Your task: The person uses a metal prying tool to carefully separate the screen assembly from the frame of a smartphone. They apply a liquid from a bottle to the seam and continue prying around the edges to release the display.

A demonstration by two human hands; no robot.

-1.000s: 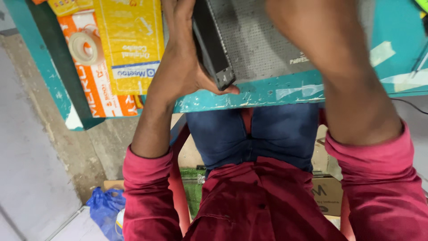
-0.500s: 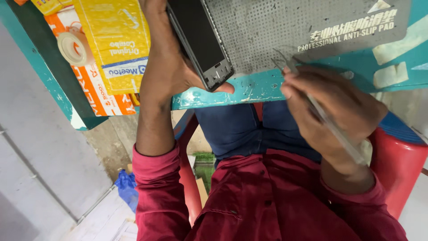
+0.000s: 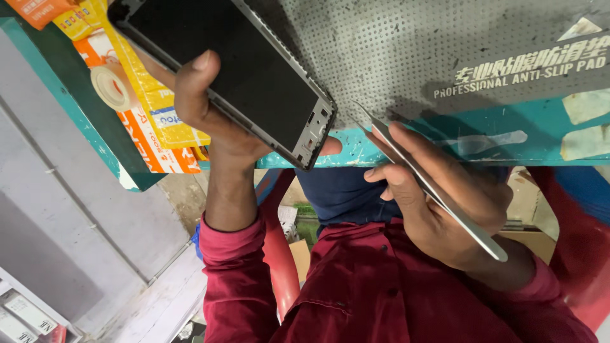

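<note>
My left hand (image 3: pixel 213 121) grips a dark phone (image 3: pixel 235 70) with a metal frame, thumb across its black face, the lower end tilted toward me over the table edge. My right hand (image 3: pixel 438 197) holds slim metal tweezers (image 3: pixel 432 184) between fingers and thumb. Their pointed tip rests near the edge of a grey perforated anti-slip mat (image 3: pixel 394 51), just right of the phone's lower corner. The tweezers' blunt end sticks out past my wrist.
The mat lies on a teal table (image 3: pixel 508 140). Yellow and orange packets (image 3: pixel 152 121) and a roll of tape (image 3: pixel 109 87) sit at the table's left. A red chair (image 3: pixel 279 254) is under me, a grey floor to the left, cardboard boxes beneath the table.
The view has closed in on the hands. My left hand has tilted the phone's dark face more into view, and the tweezers' tip has come closer to the phone's lower corner.
</note>
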